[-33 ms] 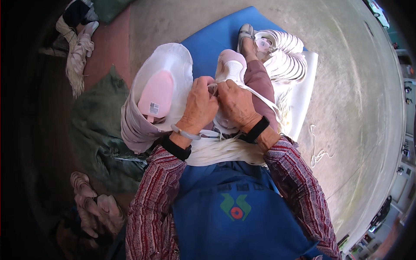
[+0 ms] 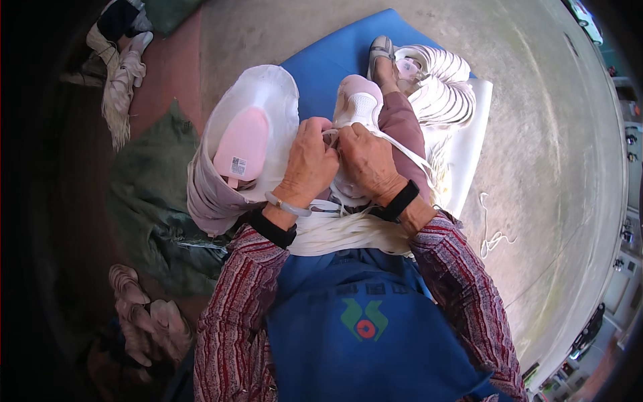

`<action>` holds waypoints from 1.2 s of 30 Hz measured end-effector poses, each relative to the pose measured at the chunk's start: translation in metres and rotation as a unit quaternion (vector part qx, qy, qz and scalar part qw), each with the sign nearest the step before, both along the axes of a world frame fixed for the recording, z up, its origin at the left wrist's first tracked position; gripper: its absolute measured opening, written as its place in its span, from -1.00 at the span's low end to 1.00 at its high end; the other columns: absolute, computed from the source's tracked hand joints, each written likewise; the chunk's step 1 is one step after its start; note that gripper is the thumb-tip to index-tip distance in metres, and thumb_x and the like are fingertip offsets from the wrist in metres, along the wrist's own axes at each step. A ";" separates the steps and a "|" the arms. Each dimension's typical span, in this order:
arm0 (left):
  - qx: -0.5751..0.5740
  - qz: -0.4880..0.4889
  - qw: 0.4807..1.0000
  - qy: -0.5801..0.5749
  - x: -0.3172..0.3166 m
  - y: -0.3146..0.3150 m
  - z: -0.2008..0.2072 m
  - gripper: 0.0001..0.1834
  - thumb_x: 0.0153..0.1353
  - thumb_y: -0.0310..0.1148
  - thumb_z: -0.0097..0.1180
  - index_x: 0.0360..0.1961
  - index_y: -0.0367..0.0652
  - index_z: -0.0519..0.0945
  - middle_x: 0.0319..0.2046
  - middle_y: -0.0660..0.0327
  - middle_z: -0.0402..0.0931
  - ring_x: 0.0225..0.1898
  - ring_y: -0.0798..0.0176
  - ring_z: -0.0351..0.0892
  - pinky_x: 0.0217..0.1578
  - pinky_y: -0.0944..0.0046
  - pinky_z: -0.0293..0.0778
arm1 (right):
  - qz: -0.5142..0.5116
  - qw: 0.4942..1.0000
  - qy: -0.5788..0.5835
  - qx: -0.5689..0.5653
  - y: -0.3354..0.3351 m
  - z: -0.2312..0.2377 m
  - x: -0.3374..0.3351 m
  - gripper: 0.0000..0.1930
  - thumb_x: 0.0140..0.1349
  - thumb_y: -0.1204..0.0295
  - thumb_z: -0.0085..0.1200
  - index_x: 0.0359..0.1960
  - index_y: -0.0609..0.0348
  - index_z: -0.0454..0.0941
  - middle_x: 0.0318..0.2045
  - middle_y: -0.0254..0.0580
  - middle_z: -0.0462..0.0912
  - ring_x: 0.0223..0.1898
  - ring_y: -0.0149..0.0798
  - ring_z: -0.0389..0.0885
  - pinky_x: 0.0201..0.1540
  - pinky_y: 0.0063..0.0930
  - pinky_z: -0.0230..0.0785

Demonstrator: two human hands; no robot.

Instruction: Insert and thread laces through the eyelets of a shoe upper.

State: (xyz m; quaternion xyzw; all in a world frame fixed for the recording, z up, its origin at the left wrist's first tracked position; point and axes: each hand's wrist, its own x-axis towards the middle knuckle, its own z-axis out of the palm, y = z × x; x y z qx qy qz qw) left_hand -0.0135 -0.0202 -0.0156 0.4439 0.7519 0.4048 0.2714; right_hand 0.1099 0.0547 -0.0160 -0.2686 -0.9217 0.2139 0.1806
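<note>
The pale pink and white shoe upper (image 2: 360,106) lies over the person's lap, its pink toe pointing away, just beyond the fingers and partly covered by them. A white lace (image 2: 410,153) runs from the fingers across the upper's right side and down over the mauve trouser leg (image 2: 406,134).

The left hand (image 2: 307,164) and the right hand (image 2: 367,161) nearly meet at the lacing area, fingers curled and thumbs drawn in — both pinch the lace, a small loop of it showing between them, though some fingertips are hidden.

Beside the left hand stands a nested stack of white and mauve uppers (image 2: 281,94), with a pink insert (image 2: 242,144) inside bearing a printed label. A bundle of white laces (image 2: 341,238) crosses the lap above a blue apron (image 2: 321,355).

Beyond lies a blue mat (image 2: 321,63), with more stacked uppers (image 2: 445,97) near the grey shoe (image 2: 380,53). On the concrete floor (image 2: 542,154) — to the right — rests a loose, looped lace (image 2: 494,241); dark green cloth (image 2: 157,201) spreads at left.
</note>
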 end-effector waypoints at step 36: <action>-0.148 -0.604 0.777 -0.096 0.091 -0.054 0.101 -0.81 0.38 -0.36 -0.09 -0.29 -0.30 0.40 -0.58 -0.05 0.44 -0.51 -0.06 0.56 -0.46 0.03 0.41 | 0.018 0.642 0.103 -0.760 -0.009 0.046 0.112 -0.77 0.43 0.33 -0.05 -0.17 0.22 0.58 -0.62 -0.55 0.36 -0.64 -0.65 0.20 -0.64 -0.74 -0.03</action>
